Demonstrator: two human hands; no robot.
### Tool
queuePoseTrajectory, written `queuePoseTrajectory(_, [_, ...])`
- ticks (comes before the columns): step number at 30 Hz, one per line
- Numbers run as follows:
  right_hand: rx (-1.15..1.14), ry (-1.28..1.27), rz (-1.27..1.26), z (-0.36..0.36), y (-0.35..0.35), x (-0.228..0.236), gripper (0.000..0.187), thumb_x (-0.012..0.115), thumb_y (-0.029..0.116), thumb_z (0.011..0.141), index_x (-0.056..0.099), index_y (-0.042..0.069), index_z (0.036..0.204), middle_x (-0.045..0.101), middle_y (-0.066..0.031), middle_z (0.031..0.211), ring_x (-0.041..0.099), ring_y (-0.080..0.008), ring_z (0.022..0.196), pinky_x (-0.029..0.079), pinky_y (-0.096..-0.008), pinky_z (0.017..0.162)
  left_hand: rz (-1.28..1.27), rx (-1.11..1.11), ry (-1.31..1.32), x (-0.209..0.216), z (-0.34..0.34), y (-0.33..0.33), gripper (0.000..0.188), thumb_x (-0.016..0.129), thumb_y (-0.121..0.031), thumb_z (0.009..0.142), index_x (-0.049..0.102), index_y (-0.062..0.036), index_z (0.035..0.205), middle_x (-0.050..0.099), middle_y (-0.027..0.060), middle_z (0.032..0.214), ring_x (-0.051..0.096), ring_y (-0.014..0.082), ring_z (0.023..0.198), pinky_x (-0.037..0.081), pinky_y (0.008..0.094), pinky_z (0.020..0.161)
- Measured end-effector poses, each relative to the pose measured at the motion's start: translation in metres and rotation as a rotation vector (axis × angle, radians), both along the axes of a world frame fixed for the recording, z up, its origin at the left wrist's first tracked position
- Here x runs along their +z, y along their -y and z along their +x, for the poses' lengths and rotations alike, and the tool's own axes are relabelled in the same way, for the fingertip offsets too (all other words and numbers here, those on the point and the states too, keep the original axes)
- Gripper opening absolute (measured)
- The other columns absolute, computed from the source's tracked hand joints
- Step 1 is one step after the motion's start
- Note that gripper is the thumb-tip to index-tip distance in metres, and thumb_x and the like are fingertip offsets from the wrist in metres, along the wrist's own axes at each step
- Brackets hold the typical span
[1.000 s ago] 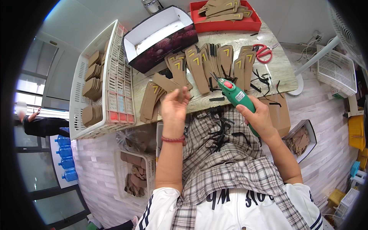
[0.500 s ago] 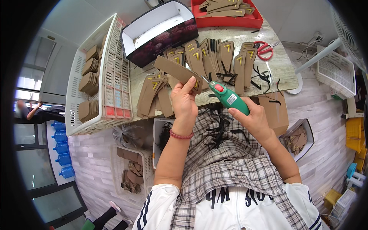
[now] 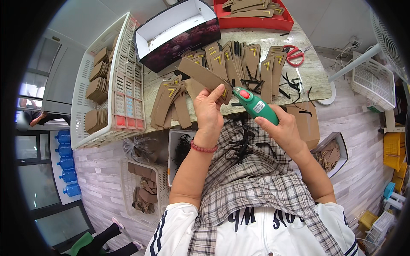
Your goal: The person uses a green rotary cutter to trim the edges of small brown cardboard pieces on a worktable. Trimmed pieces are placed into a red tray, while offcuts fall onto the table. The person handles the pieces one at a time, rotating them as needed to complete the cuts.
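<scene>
Left hand [image 3: 208, 110]: clamped on a brown strip [image 3: 200, 74], near its lower-right end.
Right hand [image 3: 287, 130]: wrapped around a green power cutter [image 3: 261, 112].
Brown strip: flat, round-cornered, yellow mark by the held end; held over the near side of the surface [image 3: 318, 77]; long axis slanting upper left to lower right.
Green power cutter: red button on top; tip aimed upper left, at the strip's end.
White bin [image 3: 172, 140]: black scraps [image 3: 183, 147] inside.
White crate [image 3: 130, 77]: brown stacks [image 3: 99, 89].
Red tray [image 3: 256, 22]: yellow-marked strips [image 3: 252, 13].
Floor basket [image 3: 162, 187]: brown pieces [image 3: 146, 195].

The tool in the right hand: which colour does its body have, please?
The tool is green, with a red button; it shows in the head view.
</scene>
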State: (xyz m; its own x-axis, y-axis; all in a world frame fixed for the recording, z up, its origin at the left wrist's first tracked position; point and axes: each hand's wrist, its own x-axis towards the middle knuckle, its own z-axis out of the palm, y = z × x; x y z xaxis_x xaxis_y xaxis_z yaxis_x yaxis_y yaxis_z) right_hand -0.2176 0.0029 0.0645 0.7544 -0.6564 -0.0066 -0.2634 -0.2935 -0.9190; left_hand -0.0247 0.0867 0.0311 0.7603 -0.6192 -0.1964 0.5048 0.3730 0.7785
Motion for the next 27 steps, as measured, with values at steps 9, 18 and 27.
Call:
queuePoseTrajectory(9, [0.014,-0.003,-0.028,0.008,0.005,0.001,0.042,0.074,0.034,0.083,0.062,0.000,0.105,0.065,-0.0117,0.073,0.063,-0.0181,0.064,0.050,-0.0309,0.061,0.083,-0.070,0.028,-0.002,-0.010,-0.005,0.010,0.065,-0.005,0.088,0.067,-0.0021,0.098,0.069,0.0038,0.089,0.062,0.0095,0.074,0.049,0.0238,0.064])
queuePoseTrajectory(18, [-0.049,0.016,0.032,0.011,0.005,-0.014,0.042,0.075,0.031,0.082,0.063,0.000,0.107,0.066,-0.0084,0.072,0.062,-0.0128,0.064,0.049,-0.0282,0.059,-0.139,0.390,-0.070,-0.019,0.067,-0.038,0.014,0.064,-0.009,0.091,0.058,-0.0019,0.101,0.067,0.0079,0.094,0.065,0.0182,0.082,0.054,0.0301,0.073])
queuePoseTrajectory(27, [-0.079,-0.012,0.108,0.000,0.004,-0.018,0.038,0.074,0.030,0.083,0.063,-0.001,0.103,0.061,-0.0047,0.066,0.057,-0.0096,0.059,0.046,-0.0269,0.054,0.474,0.338,0.612,-0.024,0.093,-0.005,0.022,0.068,-0.015,0.087,0.061,-0.0005,0.100,0.065,0.0086,0.090,0.062,0.0189,0.074,0.050,0.0294,0.067])
